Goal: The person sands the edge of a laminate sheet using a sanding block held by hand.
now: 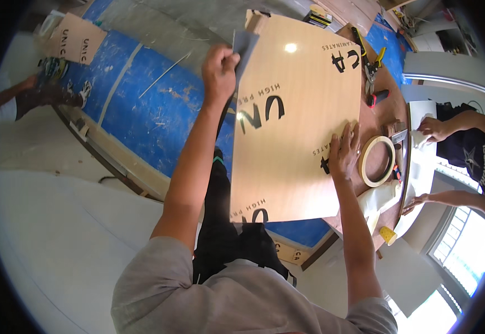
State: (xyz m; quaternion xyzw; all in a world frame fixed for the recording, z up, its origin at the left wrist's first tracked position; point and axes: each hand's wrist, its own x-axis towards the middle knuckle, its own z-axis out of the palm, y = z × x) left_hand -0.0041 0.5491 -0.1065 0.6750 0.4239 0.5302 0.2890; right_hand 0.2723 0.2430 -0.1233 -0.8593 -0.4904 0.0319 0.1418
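Observation:
A light wood-coloured laminate sheet point(295, 150) with a protective printed film lies before me, partly on the brown worktop point(390, 114). My left hand point(220, 72) is closed at its upper left edge, gripping a thin dark grey strip point(244, 50). What the strip is made of I cannot tell. Fingers spread, my right hand point(345, 150) rests flat on the sheet near its right edge. A small wooden block point(256, 23) sits at the sheet's far left corner. Just right of my right hand is a roll of cream tape point(365, 161).
Yellow-handled snips point(371, 69) and a red-and-black handled tool point(378, 98) lie beyond the tape. A white bottle point(379, 197) and a yellow cup point(388, 235) stand nearer. At right, another person point(465, 133) works over a white sheet point(418, 167). Blue floor covering point(153, 106) spreads left.

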